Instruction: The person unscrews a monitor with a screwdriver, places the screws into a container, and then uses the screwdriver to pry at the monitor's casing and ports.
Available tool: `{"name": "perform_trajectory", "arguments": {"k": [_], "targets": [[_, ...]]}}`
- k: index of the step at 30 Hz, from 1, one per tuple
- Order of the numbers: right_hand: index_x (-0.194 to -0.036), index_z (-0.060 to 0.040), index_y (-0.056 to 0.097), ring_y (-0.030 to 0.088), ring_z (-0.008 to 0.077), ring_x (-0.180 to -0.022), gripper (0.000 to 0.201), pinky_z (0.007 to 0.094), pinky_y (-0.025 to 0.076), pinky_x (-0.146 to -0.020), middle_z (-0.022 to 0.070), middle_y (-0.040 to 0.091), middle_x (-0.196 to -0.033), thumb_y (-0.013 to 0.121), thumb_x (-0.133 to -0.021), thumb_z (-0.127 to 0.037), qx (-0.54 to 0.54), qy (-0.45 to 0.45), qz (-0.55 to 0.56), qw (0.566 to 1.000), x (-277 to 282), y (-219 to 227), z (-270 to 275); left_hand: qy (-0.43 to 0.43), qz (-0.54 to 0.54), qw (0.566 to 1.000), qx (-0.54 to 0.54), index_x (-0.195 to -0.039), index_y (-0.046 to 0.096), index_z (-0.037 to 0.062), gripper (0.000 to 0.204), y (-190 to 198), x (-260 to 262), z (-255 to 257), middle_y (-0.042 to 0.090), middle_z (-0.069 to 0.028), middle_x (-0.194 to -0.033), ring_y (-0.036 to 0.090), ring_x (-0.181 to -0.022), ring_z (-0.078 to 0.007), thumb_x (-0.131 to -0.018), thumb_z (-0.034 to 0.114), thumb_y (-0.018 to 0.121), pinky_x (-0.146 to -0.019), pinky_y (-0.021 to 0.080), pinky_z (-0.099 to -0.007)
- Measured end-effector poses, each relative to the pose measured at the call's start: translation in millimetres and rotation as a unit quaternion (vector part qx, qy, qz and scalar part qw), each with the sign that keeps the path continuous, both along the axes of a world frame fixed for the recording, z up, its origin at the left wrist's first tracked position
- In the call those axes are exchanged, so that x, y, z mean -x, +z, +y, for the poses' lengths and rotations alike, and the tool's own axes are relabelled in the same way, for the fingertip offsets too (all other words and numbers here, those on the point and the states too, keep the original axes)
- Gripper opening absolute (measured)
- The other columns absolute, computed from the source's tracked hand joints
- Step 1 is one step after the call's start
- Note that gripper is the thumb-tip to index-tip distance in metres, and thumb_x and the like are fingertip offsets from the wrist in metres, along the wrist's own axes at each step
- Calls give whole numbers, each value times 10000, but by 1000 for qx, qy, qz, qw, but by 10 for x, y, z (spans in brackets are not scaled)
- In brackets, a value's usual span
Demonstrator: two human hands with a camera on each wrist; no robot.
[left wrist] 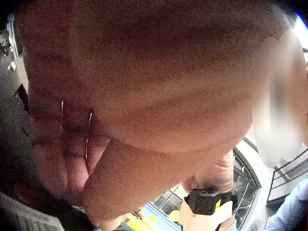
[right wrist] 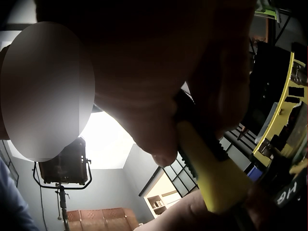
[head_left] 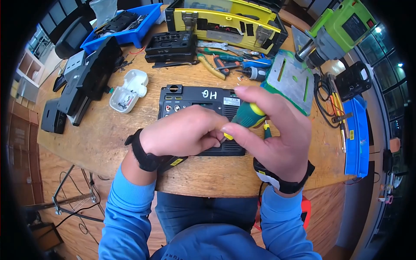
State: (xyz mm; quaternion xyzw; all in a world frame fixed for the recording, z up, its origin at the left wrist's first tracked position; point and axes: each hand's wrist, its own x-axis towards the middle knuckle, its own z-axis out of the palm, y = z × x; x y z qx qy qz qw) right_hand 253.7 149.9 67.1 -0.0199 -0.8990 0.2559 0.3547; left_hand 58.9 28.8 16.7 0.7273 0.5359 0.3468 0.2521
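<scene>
A screwdriver [head_left: 249,116] with a green and yellow handle is held at a slant by my right hand [head_left: 284,138], thumb and fingers around the handle. Its yellow collar [right wrist: 211,185] points down toward the left hand in the right wrist view. My left hand [head_left: 180,132] has its fingers curled, and the fingertips pinch the screwdriver's shaft low down. Both hands are over a black electronic box [head_left: 195,93] with round sockets, vents and white "HQ" lettering. The left hand covers part of the box, and the screwdriver's tip is hidden by the left fingers.
A white container [head_left: 130,91] with small parts stands left of the box, near black casings [head_left: 93,76]. Behind are a black device [head_left: 171,45], pliers [head_left: 212,66] and a yellow toolbox [head_left: 229,28]. A green drill press [head_left: 342,28] and a blue tray [head_left: 357,134] are at right.
</scene>
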Motion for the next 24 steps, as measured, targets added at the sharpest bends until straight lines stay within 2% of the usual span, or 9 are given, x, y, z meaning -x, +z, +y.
{"name": "perform_trajectory", "arguments": {"k": [2,4,6,8,10,12,15,20,24], "targets": [[-1284,17,722,750,240,-982,526,332,582,-875,151,779,-1155,918,-810,-99,-23,-23,2,999,3,-5,-1,-15,-21,1000,13,-1024,689,5,199,18,25,-3,700,-154,-839,712,-781,-329,-852,29,784,-711,563,-415],[-1302,18,718,741,242,-970,511,331,577,-860,156,773,-1159,896,-840,-108,-30,-21,-3,999,-3,11,-17,-35,-59,997,44,-1073,715,6,248,81,37,-17,700,-104,-823,704,-737,-201,-889,112,843,-664,562,-335],[-1320,20,714,732,243,-957,497,330,572,-846,161,766,-1163,875,-870,-117,-37,-21,-6,999,15,17,-9,-23,-89,994,55,-1054,712,18,268,153,44,-39,711,-87,-822,698,-726,-192,-889,157,871,-658,546,-323],[-1335,19,714,714,240,-951,438,321,560,-830,163,747,-1172,814,-930,-114,-58,-9,80,995,58,3,23,-13,-120,990,67,-1035,709,30,295,158,53,-40,722,-70,-821,691,-715,-183,-890,202,899,-651,530,-310],[-1328,-3,724,708,253,-910,433,337,569,-807,155,739,-1118,818,-918,-106,-30,-23,84,996,91,-46,-13,10,-171,984,50,-1035,727,38,276,119,66,-21,711,-24,-787,671,-695,-122,-901,210,897,-628,515,-286],[-1320,-25,735,702,267,-868,429,352,577,-783,148,732,-1063,823,-906,-99,-2,-38,86,996,74,-53,-35,8,-156,987,44,-1052,746,38,260,134,77,-22,719,-38,-779,678,-685,-145,-909,204,887,-627,518,-286],[-1296,-5,741,663,174,-885,382,271,522,-750,119,722,-1081,787,-920,-60,-21,-47,49,997,40,-34,-33,8,-127,989,71,-1076,753,32,261,136,91,-25,741,-63,-814,689,-695,-170,-913,194,879,-653,539,-301],[-1073,-40,743,574,119,-756,358,260,408,-598,49,672,-954,928,-772,-99,-34,-84,94,991,135,-76,-55,-7,-96,994,52,-1056,749,2,222,97,99,-16,781,-120,-886,752,-792,-238,-907,131,851,-720,573,-351],[-1033,-40,723,542,110,-714,380,264,363,-574,34,663,-954,954,-737,-103,-43,-112,115,986,186,-125,-129,-6,-130,988,86,-1037,747,-3,207,122,74,-5,783,-143,-903,763,-813,-252,-894,109,848,-725,575,-352]]}}
